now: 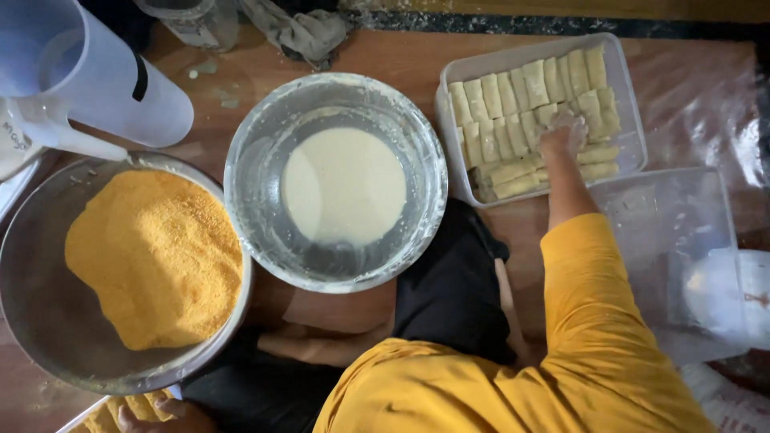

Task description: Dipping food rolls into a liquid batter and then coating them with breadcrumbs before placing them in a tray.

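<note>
My right hand (563,132), smeared with pale batter, reaches from a yellow sleeve into a clear plastic tray (634,152). Its fingers curl down onto one of the pale rolls (513,96) laid there in rows. My left hand (152,413) shows only partly at the bottom edge. It rests on orange crumbed pieces in a tray corner (80,417), and its grip is hidden. A metal bowl of white batter (345,188) stands in the middle. A larger metal bowl of orange breadcrumbs (156,256) is at the left.
A translucent plastic jug (88,76) stands at the top left beside a jar and a grey rag (301,32). An empty clear container (670,232) and plastic wrap lie at the right. My black-clad knee (453,289) lies below the batter bowl on the wooden floor.
</note>
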